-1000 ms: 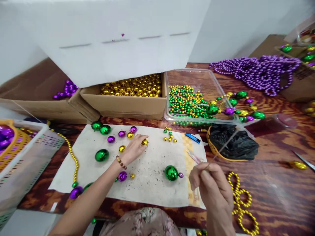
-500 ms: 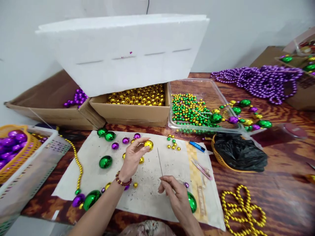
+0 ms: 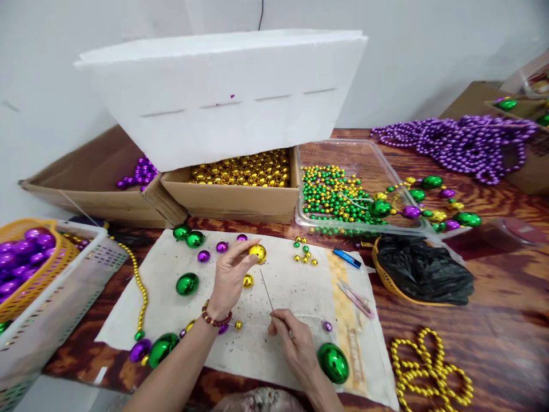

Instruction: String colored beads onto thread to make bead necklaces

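Observation:
Between thumb and fingers, my left hand [image 3: 229, 283] holds a shiny gold bead [image 3: 258, 253] above the cloth. My right hand [image 3: 291, 337] pinches a long thin needle [image 3: 266, 290], its tip pointing up just below the gold bead and apart from it. A white string [image 3: 309, 316] runs from near the right hand towards a small purple bead [image 3: 327, 325]. Beside the right wrist lies a large green bead [image 3: 333, 363]. On the white cloth [image 3: 158, 303], another green bead [image 3: 187, 284] and several purple and gold beads lie around the left hand, which partly covers some.
Cardboard boxes [image 3: 231, 200] of beads stand behind, under a white foam board [image 3: 231, 103]. A clear tray [image 3: 364, 229] holds small beads. Scissors [image 3: 355, 298] and a blue cutter [image 3: 347, 258] lie right of centre. A lined basket [image 3: 422, 272] and gold bead strands [image 3: 431, 372] sit farther right.
My right hand and the needle have moved left, bringing the tip closer beneath the gold bead. The large green bead beside that wrist now shows fully.

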Tool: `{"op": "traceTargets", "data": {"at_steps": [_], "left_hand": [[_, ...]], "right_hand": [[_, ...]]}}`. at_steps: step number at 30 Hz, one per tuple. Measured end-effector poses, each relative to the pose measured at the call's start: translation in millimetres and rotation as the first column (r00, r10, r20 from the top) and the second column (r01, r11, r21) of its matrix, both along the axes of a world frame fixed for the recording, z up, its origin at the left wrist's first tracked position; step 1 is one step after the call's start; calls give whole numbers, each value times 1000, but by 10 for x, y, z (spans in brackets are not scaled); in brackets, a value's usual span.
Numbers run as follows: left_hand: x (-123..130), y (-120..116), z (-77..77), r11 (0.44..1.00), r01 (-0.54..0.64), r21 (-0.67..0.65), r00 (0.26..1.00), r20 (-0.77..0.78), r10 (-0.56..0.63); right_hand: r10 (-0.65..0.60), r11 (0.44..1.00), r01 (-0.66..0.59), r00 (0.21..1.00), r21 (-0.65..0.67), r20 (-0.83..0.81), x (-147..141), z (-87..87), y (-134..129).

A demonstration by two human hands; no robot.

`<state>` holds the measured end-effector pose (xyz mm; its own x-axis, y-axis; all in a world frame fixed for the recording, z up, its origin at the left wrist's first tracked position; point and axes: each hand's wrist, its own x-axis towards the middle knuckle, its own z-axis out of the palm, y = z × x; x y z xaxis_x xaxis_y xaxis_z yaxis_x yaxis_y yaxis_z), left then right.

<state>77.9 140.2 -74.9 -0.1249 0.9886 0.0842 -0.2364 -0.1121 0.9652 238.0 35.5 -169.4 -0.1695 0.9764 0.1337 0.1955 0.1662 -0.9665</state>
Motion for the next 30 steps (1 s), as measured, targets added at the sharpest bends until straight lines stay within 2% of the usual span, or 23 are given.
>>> {"op": "traceTargets", "data": {"at_steps": [5,15,19,24,30], "left_hand": [[24,-7,62,1000,11,-27,996,87,-9],[68,-43,56,998,40,-47,994,107,-35],[82,-82,39,998,32,-57,997,74,-28],[112,-165,4,999,50,-1,999,3,-50],[139,-225,46,998,46,43,998,-47,-44]], "right_hand": [[-20,1000,20,1000,9,17,-48,-58,23],[-37,999,37,999,25,-12,-76,-25,77],[-66,996,69,997,60,-50,-123,-8,106],[-122,985,131,990,114,-77,-212,40,172],[-133,977,148,986,153,-102,-261,96,246]]}}
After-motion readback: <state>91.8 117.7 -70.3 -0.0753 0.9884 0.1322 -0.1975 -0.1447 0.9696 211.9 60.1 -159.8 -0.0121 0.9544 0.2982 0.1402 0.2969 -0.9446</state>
